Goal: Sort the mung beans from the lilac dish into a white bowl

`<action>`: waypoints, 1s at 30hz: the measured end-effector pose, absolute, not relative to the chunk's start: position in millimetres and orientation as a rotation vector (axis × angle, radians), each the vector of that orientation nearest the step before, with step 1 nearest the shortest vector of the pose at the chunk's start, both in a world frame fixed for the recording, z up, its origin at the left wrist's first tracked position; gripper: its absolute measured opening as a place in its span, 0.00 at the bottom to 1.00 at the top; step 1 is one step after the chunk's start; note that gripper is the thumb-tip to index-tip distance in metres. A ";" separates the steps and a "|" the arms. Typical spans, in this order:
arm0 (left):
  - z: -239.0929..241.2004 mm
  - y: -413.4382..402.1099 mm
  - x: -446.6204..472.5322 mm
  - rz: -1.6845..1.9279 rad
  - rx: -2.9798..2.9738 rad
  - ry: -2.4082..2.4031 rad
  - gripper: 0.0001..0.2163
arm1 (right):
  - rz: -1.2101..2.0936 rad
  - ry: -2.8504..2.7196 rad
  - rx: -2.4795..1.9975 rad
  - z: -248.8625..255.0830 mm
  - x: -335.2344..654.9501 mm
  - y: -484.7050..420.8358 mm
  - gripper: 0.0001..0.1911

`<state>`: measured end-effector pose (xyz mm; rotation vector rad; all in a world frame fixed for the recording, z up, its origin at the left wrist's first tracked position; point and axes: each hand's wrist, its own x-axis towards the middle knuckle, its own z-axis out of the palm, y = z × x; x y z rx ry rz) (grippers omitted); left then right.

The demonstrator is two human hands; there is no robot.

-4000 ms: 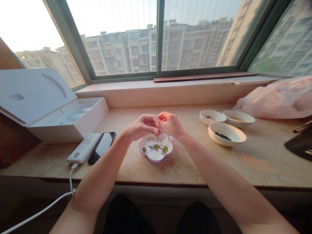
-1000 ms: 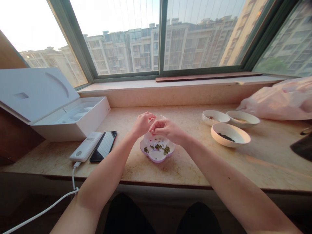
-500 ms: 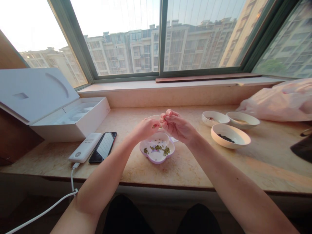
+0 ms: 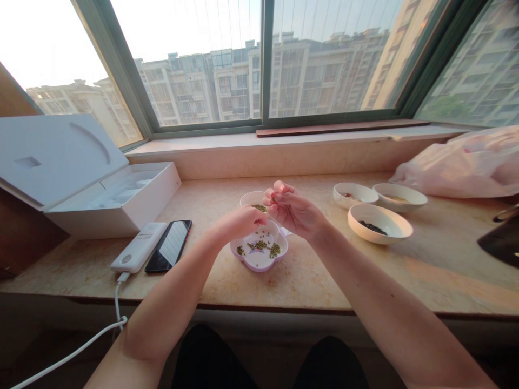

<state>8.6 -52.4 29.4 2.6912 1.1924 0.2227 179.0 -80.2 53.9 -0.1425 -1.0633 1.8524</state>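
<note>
My left hand [image 4: 239, 223] reaches over the purple-rimmed, flower-shaped white dish [image 4: 259, 263], and its fingers grip the front of a small white bowl [image 4: 249, 199]. Green mung beans [image 4: 259, 208] lie in that bowl, partly hidden by my hands. Several more mung beans [image 4: 263, 246] are scattered in the flower-shaped dish. My right hand [image 4: 292, 210] hovers just right of the small bowl, fingertips pinched together on what looks like a single bean.
On the marble windowsill [image 4: 308, 286], a white box [image 4: 113, 205], a power bank [image 4: 133, 247] and a phone [image 4: 168, 238] sit left. Right stand several bowls [image 4: 380, 223] holding dark or pale contents, a plastic bag [image 4: 458, 165] and a dark object [image 4: 503, 243].
The small white bowl now shows more clearly, with beans visible inside it. My left hand has shifted slightly lower in front of it. My right hand stays raised and pinched.
</note>
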 end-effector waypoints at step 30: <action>15.8 -67.7 15.7 0.261 2.668 1.049 0.08 | 1.529 -0.968 -0.442 53.2 179.5 -68.8 0.13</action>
